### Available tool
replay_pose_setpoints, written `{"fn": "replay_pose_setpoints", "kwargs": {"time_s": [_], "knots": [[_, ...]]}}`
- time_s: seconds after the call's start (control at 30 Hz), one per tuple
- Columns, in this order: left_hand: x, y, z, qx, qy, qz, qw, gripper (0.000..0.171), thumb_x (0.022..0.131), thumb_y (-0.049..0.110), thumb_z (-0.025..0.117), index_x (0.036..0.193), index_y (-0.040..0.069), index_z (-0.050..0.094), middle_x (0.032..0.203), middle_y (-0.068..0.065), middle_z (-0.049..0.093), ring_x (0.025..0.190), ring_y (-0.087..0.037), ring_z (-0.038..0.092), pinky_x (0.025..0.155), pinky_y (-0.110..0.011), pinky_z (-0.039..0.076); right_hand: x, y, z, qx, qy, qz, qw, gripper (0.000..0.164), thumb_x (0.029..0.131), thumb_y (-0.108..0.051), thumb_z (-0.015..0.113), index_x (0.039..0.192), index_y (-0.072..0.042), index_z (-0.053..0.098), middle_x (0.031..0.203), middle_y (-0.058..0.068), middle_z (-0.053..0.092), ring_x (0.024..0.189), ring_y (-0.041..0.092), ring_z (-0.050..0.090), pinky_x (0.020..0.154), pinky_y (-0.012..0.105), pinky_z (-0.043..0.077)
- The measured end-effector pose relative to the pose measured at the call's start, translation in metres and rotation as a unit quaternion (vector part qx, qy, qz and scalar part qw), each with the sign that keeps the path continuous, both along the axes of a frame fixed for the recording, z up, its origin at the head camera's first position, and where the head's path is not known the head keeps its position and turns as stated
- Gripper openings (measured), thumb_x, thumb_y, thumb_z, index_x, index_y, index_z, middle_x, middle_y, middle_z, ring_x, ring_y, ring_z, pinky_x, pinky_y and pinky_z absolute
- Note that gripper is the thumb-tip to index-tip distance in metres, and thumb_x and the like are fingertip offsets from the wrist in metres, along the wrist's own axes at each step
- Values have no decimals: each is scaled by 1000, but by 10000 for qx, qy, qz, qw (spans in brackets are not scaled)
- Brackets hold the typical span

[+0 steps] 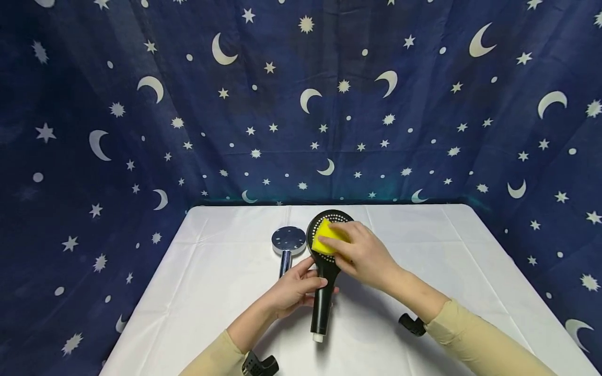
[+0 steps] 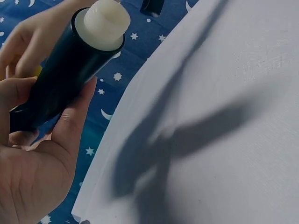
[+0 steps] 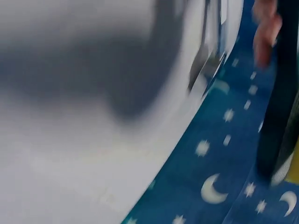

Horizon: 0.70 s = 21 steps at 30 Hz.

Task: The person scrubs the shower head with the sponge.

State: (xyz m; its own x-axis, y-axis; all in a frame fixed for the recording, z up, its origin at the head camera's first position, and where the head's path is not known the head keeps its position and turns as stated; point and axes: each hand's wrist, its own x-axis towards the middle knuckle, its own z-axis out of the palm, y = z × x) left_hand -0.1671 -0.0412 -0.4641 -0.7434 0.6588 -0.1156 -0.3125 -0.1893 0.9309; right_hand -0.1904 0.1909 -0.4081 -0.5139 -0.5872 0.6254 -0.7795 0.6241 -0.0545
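A black shower head (image 1: pixel 322 303) with a round face of pale nozzles is held up over the table by my left hand (image 1: pixel 293 287), whose fingers and thumb wrap its handle. The handle's white threaded end (image 2: pixel 107 23) points toward me. In my right hand (image 1: pixel 364 253) a yellow sponge (image 1: pixel 324 237) is pinched between fingers and thumb and lies against the nozzle face, covering its middle. In the right wrist view only the edge of the sponge (image 3: pixel 293 168) shows beside the black head; the right hand itself is out of that view.
A chrome shower head (image 1: pixel 289 239) lies on the white-covered table (image 1: pixel 226 282), just left of the black one, its handle partly behind my left hand. A dark blue curtain (image 1: pixel 282 104) with moons and stars hangs behind and at both sides of the table.
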Motion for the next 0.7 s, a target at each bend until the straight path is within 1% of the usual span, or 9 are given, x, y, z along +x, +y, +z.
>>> {"fn": "replay_pose_setpoints", "kwargs": {"time_s": [0.07,0.17,0.23,0.3,0.4,0.47,0.53,0.6,0.7], "knots": [[0,-1,1,-12,-24,25,10000,67,98,8,65,157,25,39,143,-25,55,113,-37,68,82,-49,60,-11,10,1,-3,149,-77,9999,51,84,-8,74,133,-21,69,134,18,58,114,36,57,96,51,51],[-1,-2,1,-107,-38,76,9999,67,97,9,67,157,27,40,142,-22,56,111,-34,69,80,-46,61,-22,22,0,-195,188,-385,9989,47,83,-7,74,129,-19,71,133,19,59,114,39,57,97,53,49],[-1,-2,0,-103,-19,121,9999,68,97,9,67,157,26,39,140,-20,58,111,-35,69,80,-46,61,-22,25,-2,-396,37,-629,9972,45,84,-8,73,128,-17,72,134,18,59,115,39,56,98,52,48],[-2,-2,-2,-78,-12,158,9998,70,97,9,67,158,28,38,140,-19,58,110,-35,69,80,-47,61,-17,23,-5,-553,-100,-715,9959,44,84,-9,73,127,-16,73,134,18,59,115,38,55,97,51,49],[-2,-2,-3,-15,-3,256,9997,68,98,9,67,157,27,39,140,-17,58,111,-36,69,80,-48,61,-2,13,-10,-643,-268,-446,9966,43,85,-11,73,127,-17,73,132,17,60,113,34,56,92,48,53],[-4,-2,-2,0,49,299,9995,66,98,10,66,157,26,39,140,-18,58,112,-37,68,80,-48,61,9,6,-14,-491,-346,-148,9981,44,85,-13,72,129,-19,72,131,15,60,112,32,57,89,47,54],[-5,-3,-2,7,68,317,9995,63,99,11,65,155,24,40,141,-20,57,112,-37,68,80,-49,61,15,3,-17,-320,-363,82,9988,46,85,-14,72,131,-22,71,131,14,60,112,30,57,90,46,55],[-5,-4,-1,10,67,332,9994,63,99,10,64,156,24,39,141,-20,57,112,-37,68,80,-50,60,13,4,-17,-216,-299,130,9992,48,85,-13,71,132,-23,71,132,14,60,112,30,57,91,47,53],[-6,-4,0,35,7,339,9994,66,99,10,65,157,26,38,143,-18,57,112,-36,68,82,-52,60,-1,15,-14,-314,-118,-175,9993,47,83,-9,72,128,-22,73,131,15,61,112,33,57,95,49,50]]}}
